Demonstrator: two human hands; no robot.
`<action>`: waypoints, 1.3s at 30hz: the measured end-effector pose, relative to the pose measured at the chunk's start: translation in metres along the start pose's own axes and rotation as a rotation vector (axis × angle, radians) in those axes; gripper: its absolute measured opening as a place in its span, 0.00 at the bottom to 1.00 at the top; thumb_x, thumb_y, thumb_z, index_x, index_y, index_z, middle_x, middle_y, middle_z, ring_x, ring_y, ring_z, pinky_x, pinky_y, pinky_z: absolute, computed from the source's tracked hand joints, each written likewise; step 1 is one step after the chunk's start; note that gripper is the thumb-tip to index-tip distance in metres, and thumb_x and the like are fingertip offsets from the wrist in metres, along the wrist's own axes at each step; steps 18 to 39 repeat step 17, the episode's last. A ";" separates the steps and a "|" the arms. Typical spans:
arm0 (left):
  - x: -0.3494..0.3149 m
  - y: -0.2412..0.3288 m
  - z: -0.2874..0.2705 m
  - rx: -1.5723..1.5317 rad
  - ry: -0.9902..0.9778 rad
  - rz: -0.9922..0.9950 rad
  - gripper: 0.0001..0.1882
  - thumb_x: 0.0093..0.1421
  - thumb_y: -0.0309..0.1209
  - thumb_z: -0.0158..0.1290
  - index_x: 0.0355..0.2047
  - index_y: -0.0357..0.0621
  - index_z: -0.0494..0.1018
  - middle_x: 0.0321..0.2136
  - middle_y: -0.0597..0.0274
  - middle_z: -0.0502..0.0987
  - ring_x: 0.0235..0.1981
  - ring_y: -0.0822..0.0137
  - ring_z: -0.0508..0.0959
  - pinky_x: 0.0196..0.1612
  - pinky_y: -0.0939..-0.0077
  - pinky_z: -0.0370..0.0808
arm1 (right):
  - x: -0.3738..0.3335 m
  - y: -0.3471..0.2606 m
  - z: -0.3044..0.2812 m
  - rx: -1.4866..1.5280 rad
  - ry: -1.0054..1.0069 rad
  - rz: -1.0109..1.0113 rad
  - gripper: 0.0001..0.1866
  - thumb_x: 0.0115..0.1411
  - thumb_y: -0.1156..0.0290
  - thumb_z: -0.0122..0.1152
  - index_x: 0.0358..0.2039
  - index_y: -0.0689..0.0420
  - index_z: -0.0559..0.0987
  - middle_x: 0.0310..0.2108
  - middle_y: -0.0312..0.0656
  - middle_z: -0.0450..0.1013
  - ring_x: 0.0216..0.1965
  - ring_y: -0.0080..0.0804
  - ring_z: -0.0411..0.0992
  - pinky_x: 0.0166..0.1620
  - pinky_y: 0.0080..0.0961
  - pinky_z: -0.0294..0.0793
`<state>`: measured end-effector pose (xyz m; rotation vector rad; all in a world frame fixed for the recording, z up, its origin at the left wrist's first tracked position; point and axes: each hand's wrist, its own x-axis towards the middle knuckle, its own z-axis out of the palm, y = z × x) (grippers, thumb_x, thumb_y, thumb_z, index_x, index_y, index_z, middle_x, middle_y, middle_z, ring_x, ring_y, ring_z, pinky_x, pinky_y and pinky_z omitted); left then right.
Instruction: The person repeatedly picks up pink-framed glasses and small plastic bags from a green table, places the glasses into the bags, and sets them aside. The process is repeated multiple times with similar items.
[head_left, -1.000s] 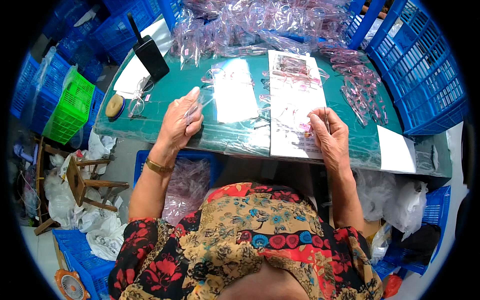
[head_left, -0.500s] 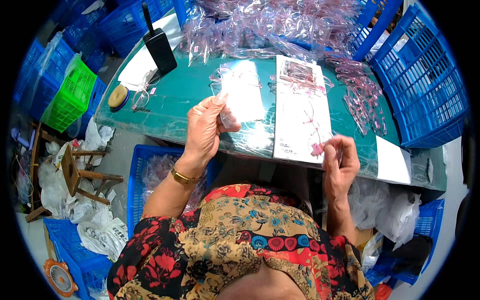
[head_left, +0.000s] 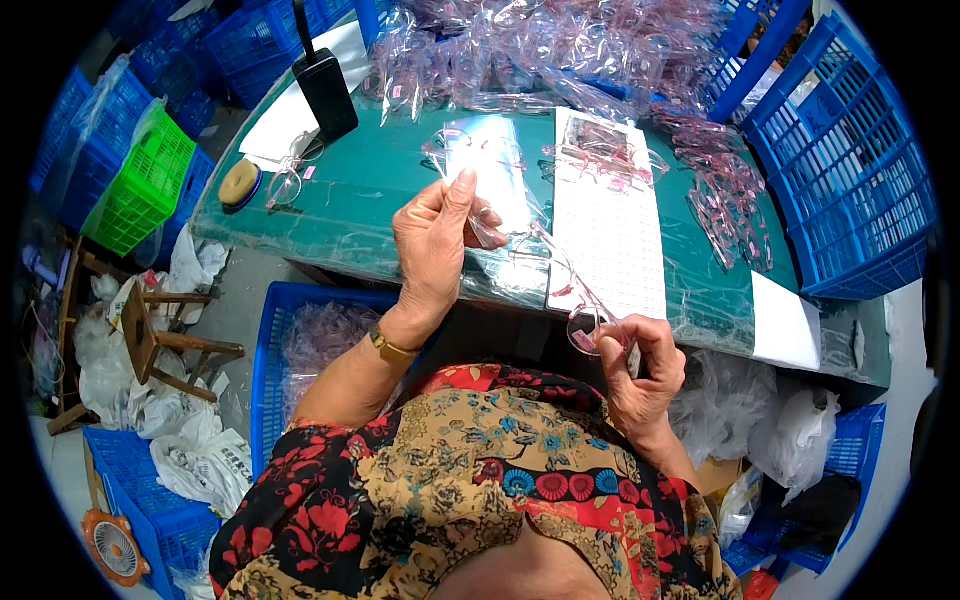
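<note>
My left hand (head_left: 432,250) is raised over the table's front edge, with thumb and fingers pinched on a clear plastic sleeve (head_left: 488,237). Lower and to the right, my right hand (head_left: 645,378) grips a pair of pink-tinted eyeglasses (head_left: 584,331) by the lens end. The glasses' thin temples slant up and left towards the sleeve; whether they touch it I cannot tell. Behind them lies a white printed sheet (head_left: 608,240), with more pink glasses (head_left: 605,165) across its upper part. Another pair of glasses lies by a shiny pale sheet (head_left: 490,150) beyond my left hand.
Bagged pink glasses (head_left: 540,50) are heaped at the back of the green table (head_left: 380,190). Loose pink glasses (head_left: 725,190) lie near a blue crate (head_left: 850,160) at right. A black handheld device (head_left: 325,95) and round sponge pad (head_left: 240,185) sit at left. A blue bin (head_left: 268,370) stands below.
My right hand has come left and towards my body with the glasses, which now slant over the table edge. My left hand has shifted slightly right with the sleeve.
</note>
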<state>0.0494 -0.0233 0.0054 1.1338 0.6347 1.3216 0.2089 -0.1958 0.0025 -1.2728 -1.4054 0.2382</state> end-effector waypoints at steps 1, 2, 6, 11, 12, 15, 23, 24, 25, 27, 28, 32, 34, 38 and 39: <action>-0.001 0.000 0.001 0.018 -0.020 0.024 0.18 0.65 0.40 0.50 0.22 0.42 0.72 0.19 0.63 0.76 0.17 0.75 0.76 0.21 0.84 0.74 | 0.000 0.001 0.001 -0.005 0.018 -0.007 0.12 0.53 0.81 0.65 0.37 0.62 0.73 0.26 0.38 0.75 0.25 0.18 0.71 0.29 0.14 0.70; -0.003 0.000 0.002 0.046 -0.048 0.058 0.18 0.65 0.39 0.50 0.22 0.41 0.72 0.19 0.63 0.76 0.18 0.75 0.76 0.21 0.84 0.74 | 0.001 0.003 0.003 -0.011 0.036 -0.014 0.12 0.53 0.81 0.65 0.36 0.62 0.73 0.25 0.38 0.75 0.24 0.17 0.71 0.29 0.14 0.69; -0.009 -0.002 0.006 0.100 -0.152 0.103 0.18 0.66 0.37 0.49 0.22 0.38 0.73 0.20 0.61 0.77 0.19 0.76 0.75 0.23 0.83 0.72 | 0.002 0.006 0.005 -0.025 0.058 0.023 0.12 0.53 0.81 0.65 0.36 0.62 0.73 0.25 0.39 0.75 0.24 0.17 0.70 0.29 0.14 0.69; -0.011 -0.007 0.007 0.073 -0.263 0.007 0.18 0.66 0.38 0.48 0.28 0.34 0.76 0.22 0.59 0.78 0.23 0.73 0.78 0.27 0.81 0.77 | 0.003 0.004 0.015 0.137 0.092 0.117 0.11 0.57 0.78 0.63 0.40 0.62 0.71 0.25 0.36 0.75 0.26 0.14 0.69 0.30 0.12 0.68; -0.011 -0.009 0.006 0.063 -0.289 -0.010 0.18 0.66 0.38 0.48 0.29 0.33 0.76 0.23 0.59 0.79 0.24 0.72 0.79 0.28 0.81 0.78 | 0.002 0.006 0.017 0.162 0.101 0.132 0.12 0.58 0.78 0.62 0.41 0.62 0.71 0.25 0.36 0.75 0.26 0.14 0.69 0.30 0.12 0.67; -0.010 -0.003 0.008 0.012 -0.296 -0.092 0.19 0.66 0.39 0.48 0.38 0.32 0.76 0.28 0.56 0.80 0.29 0.69 0.81 0.32 0.79 0.80 | 0.000 0.005 0.021 0.226 0.095 0.234 0.17 0.59 0.76 0.61 0.48 0.62 0.70 0.25 0.36 0.74 0.26 0.14 0.69 0.31 0.11 0.67; -0.009 0.003 0.010 -0.030 -0.367 -0.209 0.21 0.67 0.41 0.46 0.43 0.32 0.74 0.32 0.54 0.81 0.31 0.66 0.82 0.32 0.77 0.81 | -0.002 0.007 0.020 0.241 0.069 0.298 0.21 0.60 0.74 0.61 0.53 0.61 0.68 0.28 0.38 0.75 0.28 0.15 0.69 0.31 0.10 0.67; -0.009 0.003 0.010 -0.030 -0.367 -0.209 0.21 0.67 0.41 0.46 0.43 0.32 0.74 0.32 0.54 0.81 0.31 0.66 0.82 0.32 0.77 0.81 | -0.002 0.007 0.020 0.241 0.069 0.298 0.21 0.60 0.74 0.61 0.53 0.61 0.68 0.28 0.38 0.75 0.28 0.15 0.69 0.31 0.10 0.67; -0.009 0.003 0.010 -0.030 -0.367 -0.209 0.21 0.67 0.41 0.46 0.43 0.32 0.74 0.32 0.54 0.81 0.31 0.66 0.82 0.32 0.77 0.81 | -0.002 0.007 0.020 0.241 0.069 0.298 0.21 0.60 0.74 0.61 0.53 0.61 0.68 0.28 0.38 0.75 0.28 0.15 0.69 0.31 0.10 0.67; -0.009 0.003 0.010 -0.030 -0.367 -0.209 0.21 0.67 0.41 0.46 0.43 0.32 0.74 0.32 0.54 0.81 0.31 0.66 0.82 0.32 0.77 0.81 | -0.002 0.007 0.020 0.241 0.069 0.298 0.21 0.60 0.74 0.61 0.53 0.61 0.68 0.28 0.38 0.75 0.28 0.15 0.69 0.31 0.10 0.67; -0.009 0.003 0.010 -0.030 -0.367 -0.209 0.21 0.67 0.41 0.46 0.43 0.32 0.74 0.32 0.54 0.81 0.31 0.66 0.82 0.32 0.77 0.81 | -0.002 0.007 0.020 0.241 0.069 0.298 0.21 0.60 0.74 0.61 0.53 0.61 0.68 0.28 0.38 0.75 0.28 0.15 0.69 0.31 0.10 0.67; -0.009 0.003 0.010 -0.030 -0.367 -0.209 0.21 0.67 0.41 0.46 0.43 0.32 0.74 0.32 0.54 0.81 0.31 0.66 0.82 0.32 0.77 0.81 | -0.002 0.007 0.020 0.241 0.069 0.298 0.21 0.60 0.74 0.61 0.53 0.61 0.68 0.28 0.38 0.75 0.28 0.15 0.69 0.31 0.10 0.67; -0.009 0.003 0.010 -0.030 -0.367 -0.209 0.21 0.67 0.41 0.46 0.43 0.32 0.74 0.32 0.54 0.81 0.31 0.66 0.82 0.32 0.77 0.81 | -0.002 0.007 0.020 0.241 0.069 0.298 0.21 0.60 0.74 0.61 0.53 0.61 0.68 0.28 0.38 0.75 0.28 0.15 0.69 0.31 0.10 0.67; -0.009 0.003 0.010 -0.030 -0.367 -0.209 0.21 0.67 0.41 0.46 0.43 0.32 0.74 0.32 0.54 0.81 0.31 0.66 0.82 0.32 0.77 0.81 | -0.002 0.007 0.020 0.241 0.069 0.298 0.21 0.60 0.74 0.61 0.53 0.61 0.68 0.28 0.38 0.75 0.28 0.15 0.69 0.31 0.10 0.67; -0.009 0.003 0.010 -0.030 -0.367 -0.209 0.21 0.67 0.41 0.46 0.43 0.32 0.74 0.32 0.54 0.81 0.31 0.66 0.82 0.32 0.77 0.81 | -0.002 0.007 0.020 0.241 0.069 0.298 0.21 0.60 0.74 0.61 0.53 0.61 0.68 0.28 0.38 0.75 0.28 0.15 0.69 0.31 0.10 0.67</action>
